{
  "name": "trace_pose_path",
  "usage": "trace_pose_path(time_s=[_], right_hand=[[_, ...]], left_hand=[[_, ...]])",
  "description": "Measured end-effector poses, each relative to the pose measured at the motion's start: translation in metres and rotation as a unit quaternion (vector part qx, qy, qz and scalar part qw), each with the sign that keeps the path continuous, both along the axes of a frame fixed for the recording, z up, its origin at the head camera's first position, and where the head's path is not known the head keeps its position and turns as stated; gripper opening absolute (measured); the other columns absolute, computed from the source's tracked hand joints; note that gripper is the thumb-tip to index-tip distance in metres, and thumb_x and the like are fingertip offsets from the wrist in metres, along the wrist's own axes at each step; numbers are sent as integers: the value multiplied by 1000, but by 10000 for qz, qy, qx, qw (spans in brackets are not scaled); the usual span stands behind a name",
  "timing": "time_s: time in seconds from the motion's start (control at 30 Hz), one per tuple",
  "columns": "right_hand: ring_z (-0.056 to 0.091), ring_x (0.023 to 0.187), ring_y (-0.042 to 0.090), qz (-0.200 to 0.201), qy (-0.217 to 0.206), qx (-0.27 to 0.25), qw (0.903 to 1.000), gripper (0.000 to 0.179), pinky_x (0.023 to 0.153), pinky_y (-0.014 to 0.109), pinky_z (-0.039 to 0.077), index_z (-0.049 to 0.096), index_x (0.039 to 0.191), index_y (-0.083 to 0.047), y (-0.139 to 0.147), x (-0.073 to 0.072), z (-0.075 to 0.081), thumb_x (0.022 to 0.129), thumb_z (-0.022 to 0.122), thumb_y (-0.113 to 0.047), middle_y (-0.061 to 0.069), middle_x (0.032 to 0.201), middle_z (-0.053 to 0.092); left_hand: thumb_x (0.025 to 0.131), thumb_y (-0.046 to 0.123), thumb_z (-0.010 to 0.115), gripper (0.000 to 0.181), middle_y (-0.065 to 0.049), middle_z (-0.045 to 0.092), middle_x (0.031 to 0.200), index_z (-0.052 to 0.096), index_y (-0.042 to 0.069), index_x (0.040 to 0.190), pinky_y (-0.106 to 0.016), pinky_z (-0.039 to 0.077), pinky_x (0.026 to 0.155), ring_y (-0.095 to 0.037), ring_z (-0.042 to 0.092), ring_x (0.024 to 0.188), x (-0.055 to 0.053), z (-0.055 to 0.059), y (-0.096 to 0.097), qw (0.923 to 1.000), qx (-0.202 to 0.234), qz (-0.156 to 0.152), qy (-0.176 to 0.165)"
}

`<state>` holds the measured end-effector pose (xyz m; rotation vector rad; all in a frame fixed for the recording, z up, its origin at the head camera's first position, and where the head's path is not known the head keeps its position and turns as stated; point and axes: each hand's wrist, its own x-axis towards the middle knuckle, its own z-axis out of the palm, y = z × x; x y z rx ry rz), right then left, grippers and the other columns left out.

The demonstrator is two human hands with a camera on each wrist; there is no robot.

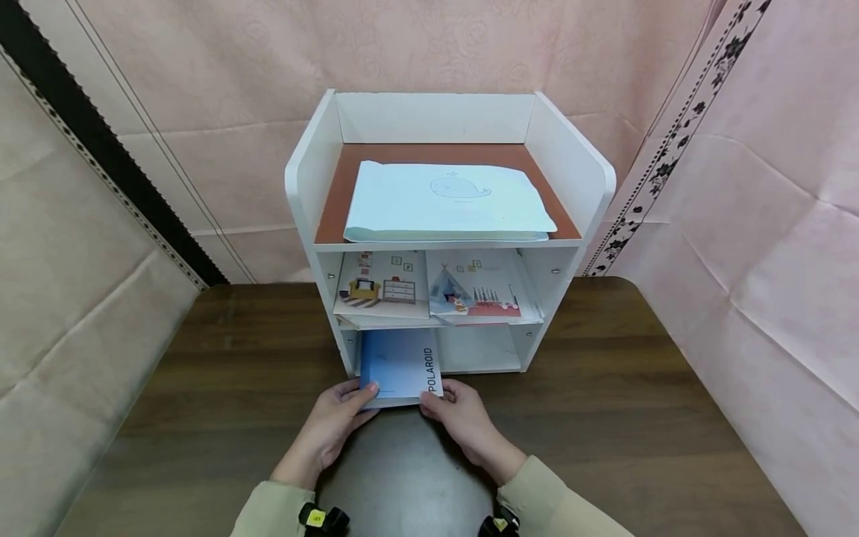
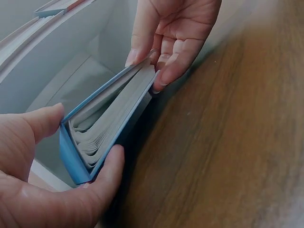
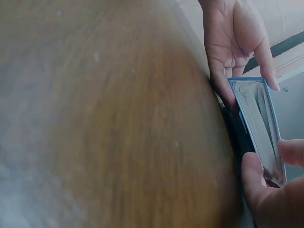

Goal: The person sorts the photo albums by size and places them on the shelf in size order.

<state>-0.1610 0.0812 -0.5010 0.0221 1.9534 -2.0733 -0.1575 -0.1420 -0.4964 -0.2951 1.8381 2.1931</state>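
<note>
A blue photo album (image 1: pixel 399 362) marked POLAROID lies flat, partly inside the bottom compartment of a white shelf unit (image 1: pixel 479 350), its near end sticking out over the front. My left hand (image 1: pixel 335 421) pinches the near left corner, thumb on the cover and fingers beneath. At the near right corner my right hand (image 1: pixel 463 421) pinches it likewise. The left wrist view shows the album's page edges (image 2: pixel 114 111) fanned between blue covers, the spine on the left hand's side. In the right wrist view, both hands hold the album (image 3: pixel 259 123) at its ends.
On the middle shelf lie two illustrated books (image 1: pixel 382 287) side by side. A pale blue folded item with a whale drawing (image 1: pixel 450 201) rests on the brown top shelf (image 1: pixel 436 153). The unit stands on a dark wooden table (image 1: pixel 255 358), with pink cloth (image 1: pixel 429 45) behind.
</note>
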Motion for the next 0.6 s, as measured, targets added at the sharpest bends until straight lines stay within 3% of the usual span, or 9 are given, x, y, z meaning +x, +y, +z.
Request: trace_pose_path(time_s=[0.27,0.47,0.6], right_hand=[[66,99,28,-188,-88,-92,9997,41,83,32,54,54,123,11,-2,-4,-3,92,68,-14,19,110,65],[68,94,28,-228,-133,-253,9993,37,82,33,55,56,116,14,-3,-6,-1,93,67,-13,21,102,67],[69,86,26,-257,-175,-346,9989,35,80,35,56,56,111,14,-6,-7,0,92,68,-13,22,96,69]], left_hand=[[90,11,71,75,-36,45,132,23,-18,140,-43,49,92,-37,56,116,2,3,-6,9993,293,-189,-111],[90,18,71,76,-34,48,128,26,-19,138,-43,50,90,-39,58,112,0,4,-7,9992,291,-219,-182],[89,20,72,74,-32,46,129,30,-20,136,-40,50,91,-37,58,113,-1,3,-7,9994,282,-81,-184]])
